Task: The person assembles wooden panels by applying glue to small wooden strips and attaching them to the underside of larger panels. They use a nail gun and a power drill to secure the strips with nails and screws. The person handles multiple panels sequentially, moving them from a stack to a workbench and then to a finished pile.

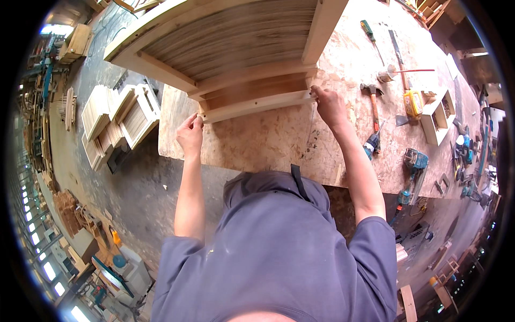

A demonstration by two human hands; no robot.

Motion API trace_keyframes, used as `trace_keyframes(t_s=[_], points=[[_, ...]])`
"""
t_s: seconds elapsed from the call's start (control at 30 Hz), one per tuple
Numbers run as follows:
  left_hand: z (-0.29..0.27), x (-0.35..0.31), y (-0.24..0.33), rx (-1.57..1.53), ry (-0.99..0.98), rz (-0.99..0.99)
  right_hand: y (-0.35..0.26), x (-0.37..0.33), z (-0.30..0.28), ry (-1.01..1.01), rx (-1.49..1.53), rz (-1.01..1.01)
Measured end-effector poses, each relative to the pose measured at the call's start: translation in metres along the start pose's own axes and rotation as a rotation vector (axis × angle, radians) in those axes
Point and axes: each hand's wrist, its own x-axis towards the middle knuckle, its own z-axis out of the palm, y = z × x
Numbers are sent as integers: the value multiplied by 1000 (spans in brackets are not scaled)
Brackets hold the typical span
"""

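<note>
A pale wooden rail with small dark holes runs crosswise in front of me. My left hand pinches its left end, and the fingers of my right hand close on its right end. Just beyond the rail stands a large wooden frame piece with a grey-brown grained panel set inside. The rail lies along the near side of this piece; whether it is joined there I cannot tell. Both rest on a worn, stained wooden workbench.
On the bench's right lie a hammer, a screwdriver, a yellow bottle, a wooden box and power drills, one a teal drill near the front edge. Stacked wooden frames stand left of the bench.
</note>
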Motion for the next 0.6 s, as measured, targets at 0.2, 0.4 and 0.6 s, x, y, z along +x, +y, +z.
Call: trace_keyframes(t_s=[0.2,0.4,0.6], points=[[-5,22,-28,58,-89,78,7,3,3,-35,-35,-56],[-1,20,-27,-55,-134,-38,10,2,-1,33,-150,-49],[47,-15,30,378,-122,741,17,-2,6,-33,-88,-40]])
